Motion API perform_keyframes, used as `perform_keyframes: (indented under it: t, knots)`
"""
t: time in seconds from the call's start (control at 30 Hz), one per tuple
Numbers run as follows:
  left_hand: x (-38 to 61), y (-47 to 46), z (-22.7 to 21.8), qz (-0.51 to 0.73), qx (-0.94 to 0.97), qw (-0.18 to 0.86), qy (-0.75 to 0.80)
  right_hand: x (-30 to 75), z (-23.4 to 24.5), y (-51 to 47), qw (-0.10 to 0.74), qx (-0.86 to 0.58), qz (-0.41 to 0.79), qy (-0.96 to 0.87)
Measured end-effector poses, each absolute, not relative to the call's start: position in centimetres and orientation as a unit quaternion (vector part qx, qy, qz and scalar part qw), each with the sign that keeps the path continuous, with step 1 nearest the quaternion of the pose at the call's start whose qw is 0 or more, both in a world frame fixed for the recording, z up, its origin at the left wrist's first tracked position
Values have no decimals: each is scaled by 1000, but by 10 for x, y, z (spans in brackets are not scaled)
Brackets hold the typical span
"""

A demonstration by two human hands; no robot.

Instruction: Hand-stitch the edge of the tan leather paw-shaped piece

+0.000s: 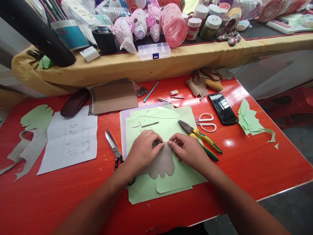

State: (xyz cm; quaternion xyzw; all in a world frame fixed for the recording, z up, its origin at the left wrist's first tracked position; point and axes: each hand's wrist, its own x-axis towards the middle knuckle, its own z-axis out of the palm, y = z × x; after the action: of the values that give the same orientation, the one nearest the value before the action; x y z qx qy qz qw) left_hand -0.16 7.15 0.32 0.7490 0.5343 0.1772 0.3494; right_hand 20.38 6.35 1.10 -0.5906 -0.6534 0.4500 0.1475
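A grey-brown scalloped paper cutout (162, 163) lies on a stack of light green paper sheets (176, 124) in the middle of the red table (244, 163). My left hand (143, 150) pinches the cutout's top edge from the left, fingers curled. My right hand (187, 148) pinches the same edge from the right. The fingertips of both hands nearly meet above the cutout. Green-and-yellow pliers (200, 137) lie just right of my right hand, and grey scissors (113, 147) lie just left of my left hand.
White-handled scissors (205, 122) and a black phone (222, 108) lie to the right, with green paper scraps (249, 120) beyond. A white sketch sheet (69, 137), brown cardboard (113, 96) and a dark case (74, 102) sit left. A cluttered yellow shelf (171, 62) runs behind.
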Motion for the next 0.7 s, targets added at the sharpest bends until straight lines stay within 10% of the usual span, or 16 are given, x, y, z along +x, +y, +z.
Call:
perform_keyframes:
  t: [0.7]
  knots:
    - [-2,70,3,156,767,348,515,201,7,62,116,-601,401,-681]
